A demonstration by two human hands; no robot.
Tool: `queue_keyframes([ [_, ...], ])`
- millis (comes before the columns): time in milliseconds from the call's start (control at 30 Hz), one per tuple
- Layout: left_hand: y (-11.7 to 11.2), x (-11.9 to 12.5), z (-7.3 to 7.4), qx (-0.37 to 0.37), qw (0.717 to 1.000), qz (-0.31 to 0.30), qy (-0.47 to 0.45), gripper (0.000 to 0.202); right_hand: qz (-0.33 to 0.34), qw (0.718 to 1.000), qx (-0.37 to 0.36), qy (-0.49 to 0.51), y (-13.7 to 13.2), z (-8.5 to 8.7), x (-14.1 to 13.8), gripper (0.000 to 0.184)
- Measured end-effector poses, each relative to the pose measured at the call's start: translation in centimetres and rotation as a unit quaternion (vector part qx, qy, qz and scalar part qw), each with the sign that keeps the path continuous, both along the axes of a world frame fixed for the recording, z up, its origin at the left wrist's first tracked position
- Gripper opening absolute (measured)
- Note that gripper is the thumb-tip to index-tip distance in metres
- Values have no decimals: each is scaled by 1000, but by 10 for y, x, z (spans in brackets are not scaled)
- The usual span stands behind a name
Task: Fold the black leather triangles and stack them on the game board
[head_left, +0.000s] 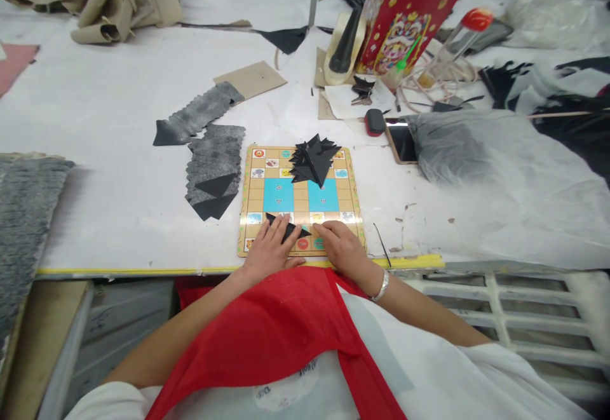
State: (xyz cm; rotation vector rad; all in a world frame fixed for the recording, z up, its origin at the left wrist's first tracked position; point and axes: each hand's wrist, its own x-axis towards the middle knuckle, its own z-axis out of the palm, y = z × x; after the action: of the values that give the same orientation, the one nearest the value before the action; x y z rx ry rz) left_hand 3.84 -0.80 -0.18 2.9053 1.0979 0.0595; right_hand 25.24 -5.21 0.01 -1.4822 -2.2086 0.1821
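My left hand (271,253) lies on a folded-looking black triangular piece (304,234), fingers stretched out and pressing it against a colourful game board (301,203). The triangle's right tip points toward my right hand (342,250). That hand rests on the board's lower right part with its fingers curled together, and anything between the fingertips is hidden. Beyond both hands, a heap of black triangular pieces (314,158) sits on the upper part of the board.
Left of the board lie grey zigzag-edged stacks (216,153) with loose black triangles (216,185) on top. Behind stand a red box (405,20) and a glue-like bottle (469,29). A phone (401,142) and a plastic bag (457,159) lie right. The yellow-marked table edge (410,261) runs in front.
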Motion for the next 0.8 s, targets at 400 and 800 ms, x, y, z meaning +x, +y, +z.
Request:
queue_keyframes([
  [400, -2, 4, 2, -15, 1000, 4, 6, 72, 59, 996, -22, -56, -3, 5, 0, 33],
  [800, -10, 6, 1, 33, 999, 8, -23, 62, -11, 997, 48, -67, -18, 2, -14, 27],
])
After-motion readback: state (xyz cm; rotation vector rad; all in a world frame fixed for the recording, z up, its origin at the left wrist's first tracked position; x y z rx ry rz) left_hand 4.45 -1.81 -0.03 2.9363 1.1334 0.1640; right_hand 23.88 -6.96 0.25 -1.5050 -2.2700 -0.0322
